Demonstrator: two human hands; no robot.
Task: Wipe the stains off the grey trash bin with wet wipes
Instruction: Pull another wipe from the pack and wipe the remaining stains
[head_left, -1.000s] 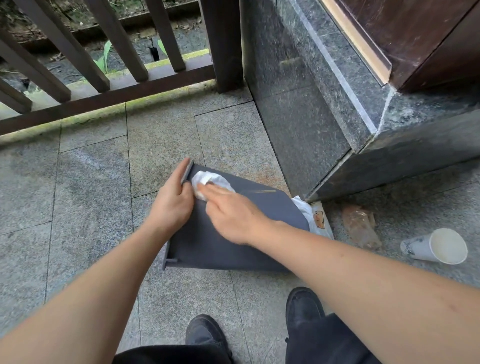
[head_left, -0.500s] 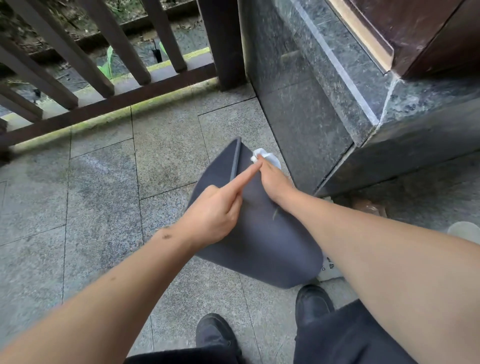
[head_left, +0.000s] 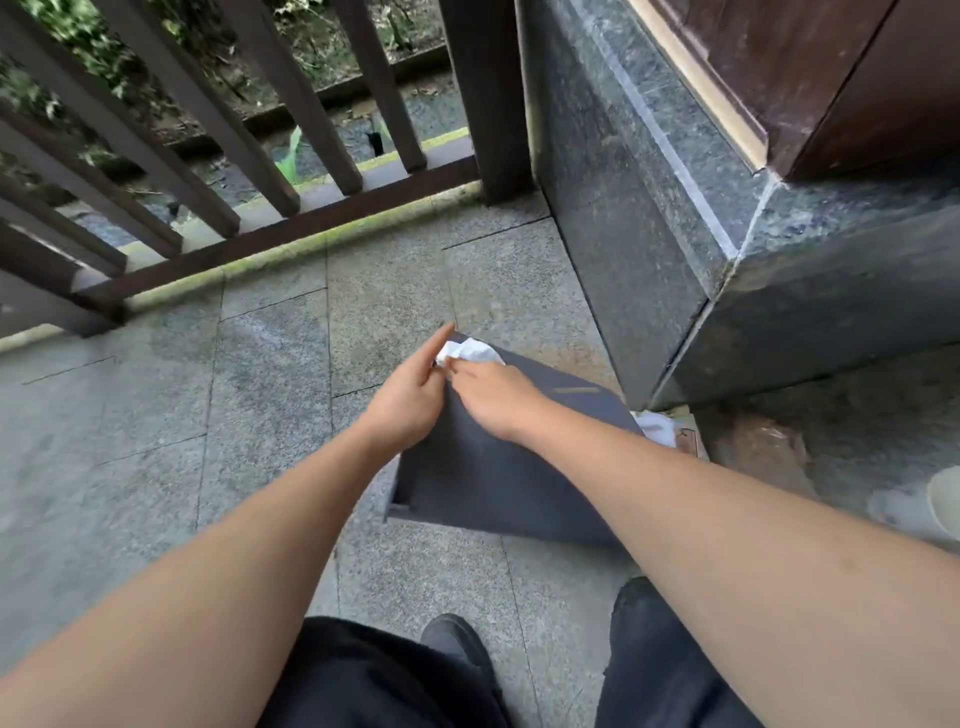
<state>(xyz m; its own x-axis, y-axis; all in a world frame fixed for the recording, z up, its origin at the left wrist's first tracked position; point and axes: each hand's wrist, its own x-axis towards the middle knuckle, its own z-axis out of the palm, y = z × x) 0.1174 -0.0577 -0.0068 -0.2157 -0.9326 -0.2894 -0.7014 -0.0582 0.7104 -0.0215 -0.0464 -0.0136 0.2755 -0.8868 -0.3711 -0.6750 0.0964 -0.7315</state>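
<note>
The grey trash bin (head_left: 483, 478) lies on its side on the stone floor, its broad flat face turned up. A crumpled white wet wipe (head_left: 474, 352) sits at the bin's far upper corner. My right hand (head_left: 493, 397) lies over the bin's face with its fingers pressing the wipe down. My left hand (head_left: 410, 400) rests against the bin's left edge, fingers straight and pointing toward that same corner, thumb beside the wipe.
A dark stone plinth (head_left: 675, 234) stands just right of the bin, a brown railing (head_left: 234, 171) behind. White and brown litter (head_left: 670, 431) lies at the bin's mouth, a crumpled wrapper (head_left: 758, 447) and a paper cup (head_left: 930, 504) farther right. My shoes (head_left: 457, 644) stand below.
The bin was tipped up on edge half a second ago and now lies flat again. Both hands have come back to its far left corner with the wipe.
</note>
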